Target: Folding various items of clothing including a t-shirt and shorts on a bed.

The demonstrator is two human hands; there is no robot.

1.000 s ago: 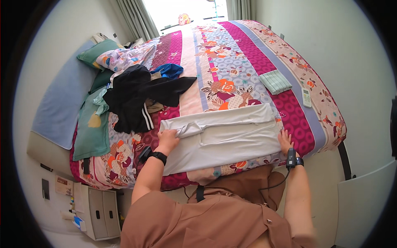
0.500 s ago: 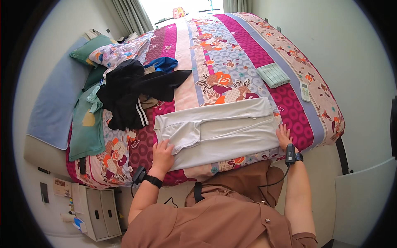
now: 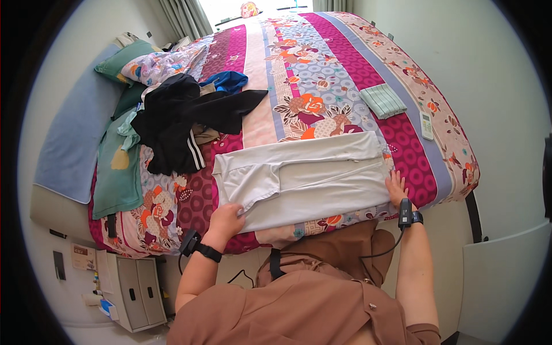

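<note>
A light grey shirt lies flat along the near side of the bed, its far side folded inward and a short sleeve lying over the body. My left hand is at its near left edge, fingers curled in and closed on the fabric; the fingertips are partly hidden. At the shirt's right end, my right hand rests with fingers stretched out, touching the edge.
Dark clothes lie heaped at the left of the bed by green pillows. A folded striped cloth and a remote control lie at the right. A grey cabinet stands at lower left.
My left hand's fingers have gone from spread on the shirt to curled in at its edge, and the hand has shifted slightly. My right hand stays in place at the right end.
</note>
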